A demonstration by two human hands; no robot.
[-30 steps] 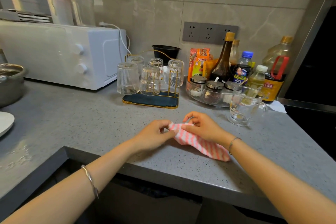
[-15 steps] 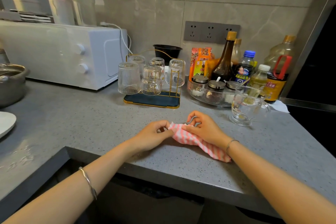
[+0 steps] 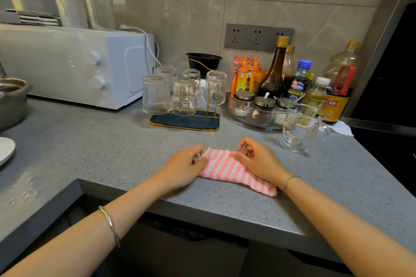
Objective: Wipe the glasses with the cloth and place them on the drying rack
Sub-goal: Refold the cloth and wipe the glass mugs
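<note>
A pink-and-white striped cloth (image 3: pixel 227 168) lies flat on the grey counter near its front edge. My left hand (image 3: pixel 184 167) pinches the cloth's far left corner. My right hand (image 3: pixel 258 162) pinches its far right corner and lies over the right part. Behind them stands the gold-wire drying rack (image 3: pixel 186 120) with a dark tray, holding several upturned glasses (image 3: pixel 156 94). A clear glass mug (image 3: pixel 300 128) with a handle stands upright on the counter, right of the rack.
A white oven (image 3: pixel 74 65) fills the back left, with a grey pot (image 3: pixel 12 101) and a white plate (image 3: pixel 5 149) at the far left. A glass tray of spice jars (image 3: pixel 256 110) and several bottles (image 3: pixel 273 74) crowd the back right. A wet patch (image 3: pixel 20 191) is on the near left.
My two hands have moved apart along the cloth's far edge, spreading the bunched cloth wider and flatter on the counter.
</note>
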